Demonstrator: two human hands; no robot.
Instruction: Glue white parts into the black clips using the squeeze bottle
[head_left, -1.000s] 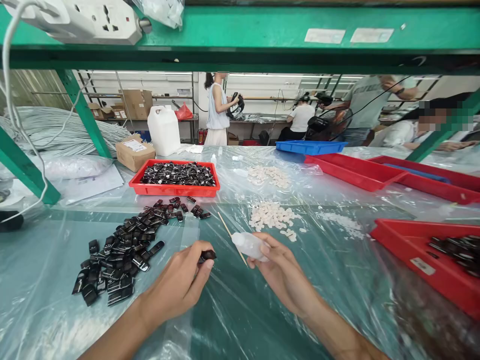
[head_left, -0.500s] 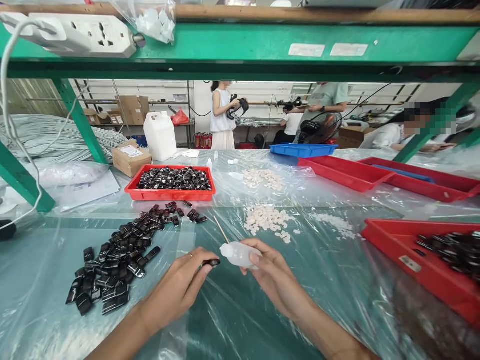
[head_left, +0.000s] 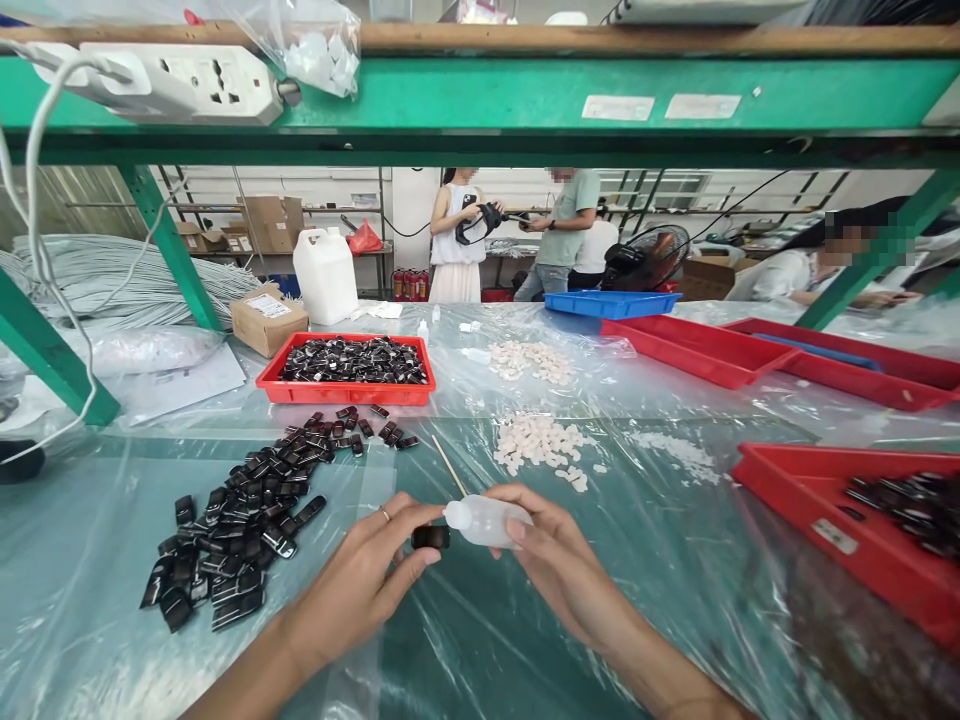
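Observation:
Between the thumb and fingers of my left hand (head_left: 382, 560) is a small glossy black plastic piece (head_left: 431, 537). My right hand (head_left: 551, 545) is wrapped round a translucent white squeeze bottle (head_left: 487, 520), tipped on its side with its nozzle pointing left. The nozzle is close to the black piece and my left fingertips; whether it touches them I cannot tell. A thin wooden stick (head_left: 448, 465) shows just behind the bottle. To the left lies a loose pile of similar black pieces (head_left: 232, 535). Beyond my hands is a heap of small pale pieces (head_left: 536, 443).
A red tray (head_left: 345, 395) full of black parts stands at the back left, beside a white jug (head_left: 326, 275) and a cardboard box (head_left: 266, 318). Another red tray (head_left: 795, 500) sits at right. White bits (head_left: 679, 452) lie nearby. A green shelf beam (head_left: 480, 95) crosses overhead.
The black piece has turned in my left fingers, so its broad face shows. The bottle nozzle and the piece are closer together. In the background, a standing person has shifted left.

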